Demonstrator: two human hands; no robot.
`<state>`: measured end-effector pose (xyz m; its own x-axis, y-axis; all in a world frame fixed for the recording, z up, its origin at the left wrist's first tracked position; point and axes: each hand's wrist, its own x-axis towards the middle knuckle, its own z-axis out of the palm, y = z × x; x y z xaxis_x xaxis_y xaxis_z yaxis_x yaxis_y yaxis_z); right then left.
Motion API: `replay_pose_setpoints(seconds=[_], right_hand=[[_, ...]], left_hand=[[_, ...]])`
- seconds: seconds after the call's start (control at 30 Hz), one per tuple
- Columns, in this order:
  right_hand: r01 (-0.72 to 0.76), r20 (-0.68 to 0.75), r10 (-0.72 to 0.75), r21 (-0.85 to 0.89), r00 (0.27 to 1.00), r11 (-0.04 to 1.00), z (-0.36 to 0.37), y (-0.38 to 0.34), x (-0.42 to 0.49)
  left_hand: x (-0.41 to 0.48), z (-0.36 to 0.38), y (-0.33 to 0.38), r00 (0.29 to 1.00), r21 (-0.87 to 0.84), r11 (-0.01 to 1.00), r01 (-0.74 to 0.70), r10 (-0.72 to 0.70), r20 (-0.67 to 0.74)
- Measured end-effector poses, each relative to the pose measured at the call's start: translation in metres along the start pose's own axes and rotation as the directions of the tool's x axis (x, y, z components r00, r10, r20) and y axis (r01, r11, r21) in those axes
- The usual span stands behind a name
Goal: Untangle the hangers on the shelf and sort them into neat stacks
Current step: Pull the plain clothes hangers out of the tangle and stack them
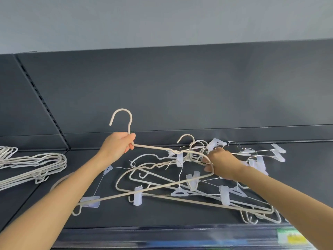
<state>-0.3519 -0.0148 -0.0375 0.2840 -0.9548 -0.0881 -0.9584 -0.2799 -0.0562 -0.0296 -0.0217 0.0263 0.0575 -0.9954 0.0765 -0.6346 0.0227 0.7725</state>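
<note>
Two hands are working apart: left hand (117, 147) is gripping cream hanger (153, 147) at neck, holding it above tangle (224, 194) on shelf (180, 219); right hand (222, 164) is reaching into tangle, grip unclear. Prob. light, stiff, snag-prone; neck's looking like best hold.

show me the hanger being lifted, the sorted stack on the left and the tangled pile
lifted hanger (153, 147), head view, on its upper shoulder wire
sorted stack (57, 162), head view, on the curved right ends of its wires
tangled pile (191, 181), head view, on a translucent clip near its middle
</note>
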Motion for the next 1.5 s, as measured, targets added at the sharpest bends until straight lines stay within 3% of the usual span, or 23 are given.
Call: replay_pose_setpoints(seconds=[0.1,0.23,0.37,0.57,0.73,0.93,1.07,1.23,1.33,1.5], right_hand=[[0.002,-0.008,-0.002,-0.014,1.000,1.000,0.003,-0.001,0.002],[0.028,-0.092,0.000,0.303,0.996,0.953,-0.001,0.007,0.001],[0.056,-0.126,-0.005,0.409,0.992,0.911,-0.006,0.013,0.002],[0.026,-0.287,0.066,0.305,0.956,0.952,-0.019,0.032,0.009],[-0.060,-0.216,0.094,0.158,0.972,0.986,-0.015,0.051,0.022],[-0.175,-0.253,0.191,0.084,0.948,0.981,-0.013,0.053,0.035],[0.044,-0.308,-0.020,0.070,0.951,0.997,-0.006,0.046,0.033],[0.269,-0.311,-0.339,-0.245,0.888,0.931,0.002,0.028,0.030],[0.292,-0.275,-0.357,-0.251,0.893,0.923,0.008,0.020,0.034],[0.265,-0.399,-0.295,-0.130,0.868,0.955,0.009,0.031,0.039]], left_hand=[[0.000,-0.001,-0.001,0.999,0.034,0.998,-0.044,0.043,0.031],[0.000,-0.002,-0.003,0.997,0.052,0.997,-0.064,0.061,0.043],[-0.001,0.005,0.000,0.995,0.057,0.995,-0.079,0.076,0.062],[0.002,0.010,0.002,0.990,0.075,0.991,-0.114,0.107,0.088],[0.007,0.013,0.002,0.990,0.053,0.991,-0.126,0.121,0.078],[0.007,0.016,0.004,0.987,0.041,0.987,-0.157,0.155,0.049],[0.006,0.016,0.001,0.986,0.039,0.986,-0.163,0.162,0.041],[0.006,0.018,-0.002,0.985,0.048,0.984,-0.169,0.167,0.038],[0.006,0.018,-0.002,0.983,0.050,0.983,-0.178,0.175,0.045],[0.006,0.017,-0.004,0.982,0.047,0.982,-0.180,0.178,0.057]])
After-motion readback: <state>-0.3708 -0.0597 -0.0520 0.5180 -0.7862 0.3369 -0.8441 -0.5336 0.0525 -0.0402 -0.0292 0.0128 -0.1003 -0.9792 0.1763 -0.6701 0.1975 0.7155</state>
